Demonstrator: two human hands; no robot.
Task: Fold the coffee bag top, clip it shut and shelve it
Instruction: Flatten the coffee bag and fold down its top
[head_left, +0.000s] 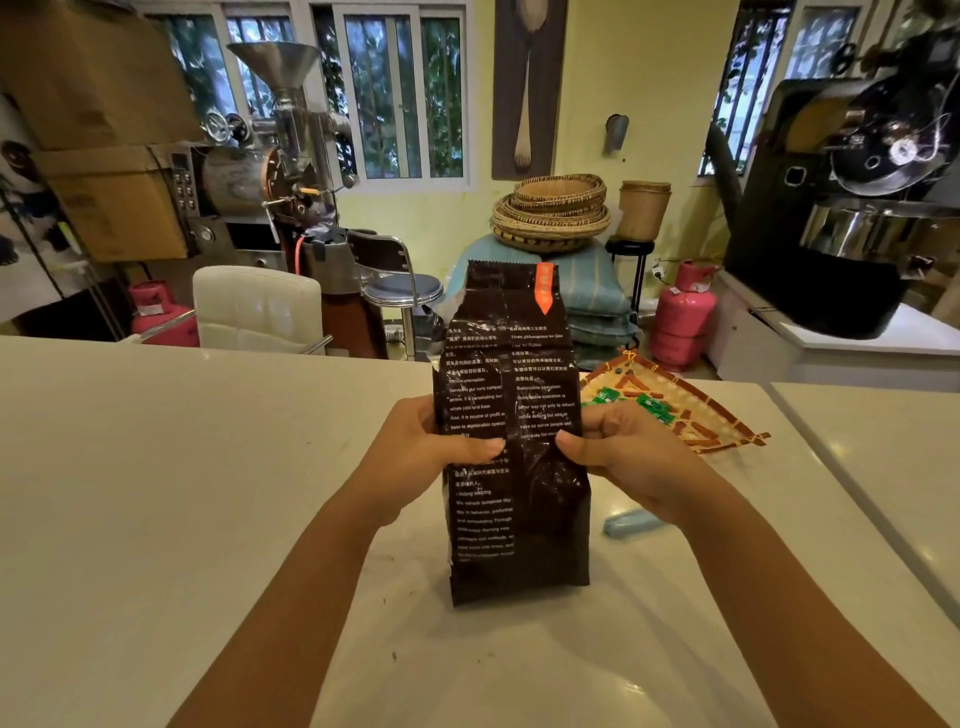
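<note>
A tall dark brown coffee bag with white print and an orange tag near its top stands upright on the white counter. Its top is unfolded and points straight up. My left hand grips the bag's left side at mid-height, thumb across the front. On the opposite side my right hand holds it the same way. A light blue clip lies on the counter just right of the bag, partly hidden under my right wrist.
A woven triangular tray holding green and orange packets lies behind my right hand. Beyond the counter are a white chair, a stool, pink gas cylinders, stacked baskets and two coffee roasters. A second counter adjoins on the right.
</note>
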